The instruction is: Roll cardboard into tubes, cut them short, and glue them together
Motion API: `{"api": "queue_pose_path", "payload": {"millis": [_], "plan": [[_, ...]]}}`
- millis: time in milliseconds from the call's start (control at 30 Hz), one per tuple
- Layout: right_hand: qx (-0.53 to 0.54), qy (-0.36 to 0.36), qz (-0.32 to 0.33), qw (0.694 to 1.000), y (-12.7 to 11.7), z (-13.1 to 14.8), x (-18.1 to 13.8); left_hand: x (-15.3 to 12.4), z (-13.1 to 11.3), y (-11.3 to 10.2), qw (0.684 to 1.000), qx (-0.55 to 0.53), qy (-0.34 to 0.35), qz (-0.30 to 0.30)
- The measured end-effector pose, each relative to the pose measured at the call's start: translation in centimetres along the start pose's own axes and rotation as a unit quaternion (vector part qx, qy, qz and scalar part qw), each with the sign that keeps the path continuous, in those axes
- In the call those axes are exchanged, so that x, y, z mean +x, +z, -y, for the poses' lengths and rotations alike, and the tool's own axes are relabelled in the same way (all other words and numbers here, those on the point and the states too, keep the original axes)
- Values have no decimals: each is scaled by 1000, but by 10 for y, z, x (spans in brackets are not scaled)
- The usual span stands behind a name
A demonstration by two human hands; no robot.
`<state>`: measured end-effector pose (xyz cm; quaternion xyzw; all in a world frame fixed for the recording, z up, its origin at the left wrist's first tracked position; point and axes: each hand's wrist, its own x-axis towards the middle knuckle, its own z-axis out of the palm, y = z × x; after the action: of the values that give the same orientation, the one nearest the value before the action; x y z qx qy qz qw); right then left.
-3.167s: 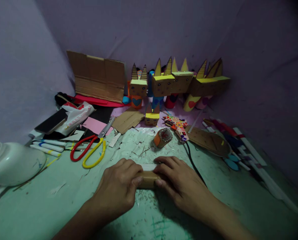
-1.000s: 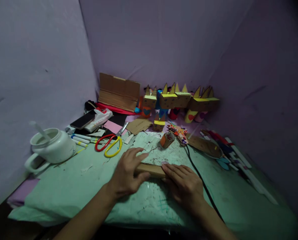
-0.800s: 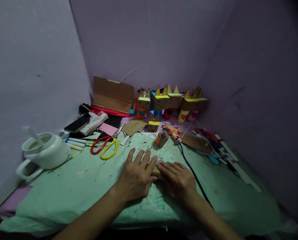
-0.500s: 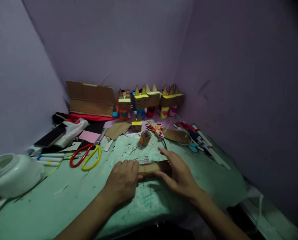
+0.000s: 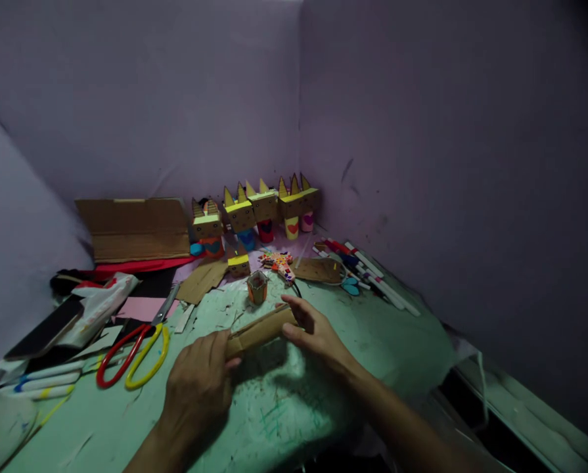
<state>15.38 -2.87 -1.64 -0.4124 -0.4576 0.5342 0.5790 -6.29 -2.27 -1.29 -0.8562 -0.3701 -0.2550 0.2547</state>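
Brown cardboard forms the workpiece: we locate a folded cardboard strip [image 5: 258,334] at the lower centre of the frame, its right end higher in the frame than its left. Our left hand [image 5: 198,378] grips the left end, fingers closed over it and the thumb tip showing at the lower edge. Our right hand [image 5: 318,334] is curved and partly open at the right end, thumb near the front face and index finger along the upper edge; the view is dim, and we cannot tell whether it bears on the strip.

Below the strip, we see the green table cover [image 5: 372,358]. Just above it, near centre, a short cardboard tube [image 5: 257,293] stands upright with its opening visible. To the right of this tube lies a patterned tool [image 5: 282,266] with a black cord, and beyond that an oblong cardboard piece [image 5: 318,270] and a pile of markers [image 5: 372,269].

At the left of the frame, we find scissors [image 5: 159,318] with one red and one yellow handle, their blades slightly apart and pointing toward the upper right. Pink paper [image 5: 143,308] lies beside the blades. Above, a creased cardboard sheet [image 5: 138,230] stands near the wall, left of a row of cardboard figures [image 5: 264,207] with pointed ears and coloured tube bodies.
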Motion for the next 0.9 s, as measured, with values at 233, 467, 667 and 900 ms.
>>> {"api": "queue_pose_path", "payload": {"millis": [233,467,667,900], "plan": [[-35,4,31,999,26,-1,37,2,20,8,999,-32,-17,6],[-73,-124,-47,988,44,2,19,-15,34,16,996,-86,7,-38],[11,-177,-76,981,67,4,12,-38,47,32,997,-72,-40,2],[192,-35,-81,977,87,-15,9,-38,37,30,996,-44,-79,0]]}}
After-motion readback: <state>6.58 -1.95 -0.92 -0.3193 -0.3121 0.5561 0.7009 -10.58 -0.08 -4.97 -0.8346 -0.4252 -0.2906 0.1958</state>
